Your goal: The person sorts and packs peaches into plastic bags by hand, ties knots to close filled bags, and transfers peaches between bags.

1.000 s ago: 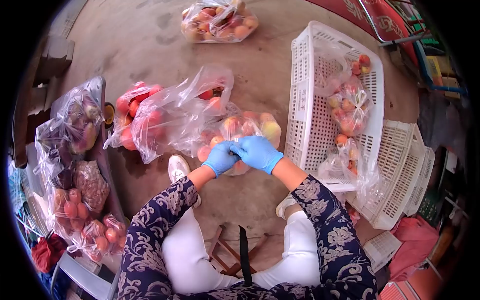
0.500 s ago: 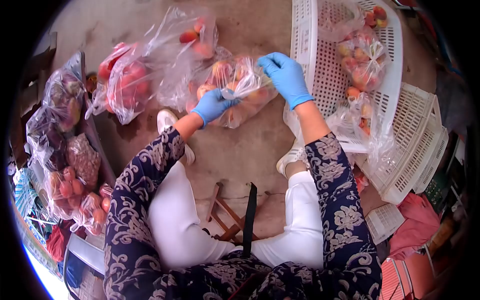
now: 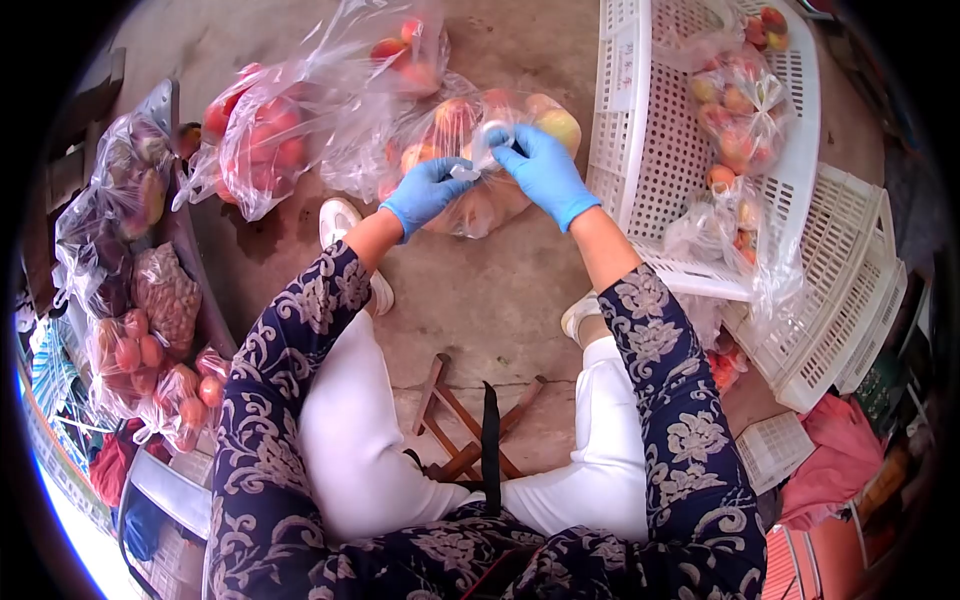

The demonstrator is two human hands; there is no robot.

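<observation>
A clear plastic bag of peaches [image 3: 455,118] rests on the floor ahead of me, its gathered top pulled up between my hands. My left hand [image 3: 428,196], in a blue glove, pinches one twisted end of that top. Close beside it, my right hand [image 3: 545,175], also blue-gloved, has its thumb and fingers closed on the other part of the plastic. The fingertips partly hide where the plastic crosses, so a knot cannot be made out. Just left lies a bag of red round fruit [image 3: 265,150], and behind it an open-topped bag with a few peaches [image 3: 415,72].
At right, a white perforated basket [image 3: 622,130] holds bagged peaches [image 3: 738,110]. Beyond it lean cream plastic crates [image 3: 820,300]. Along the left, a bench carries bags of eggplant-like produce [image 3: 140,190], nuts [image 3: 168,300] and tomatoes [image 3: 130,352]. A folding wooden stool [image 3: 455,425] shows between my legs.
My right hand has come down and left, from raised apart to close beside my left hand on the bag's top. My left hand keeps its pinch. The view has shifted slightly.
</observation>
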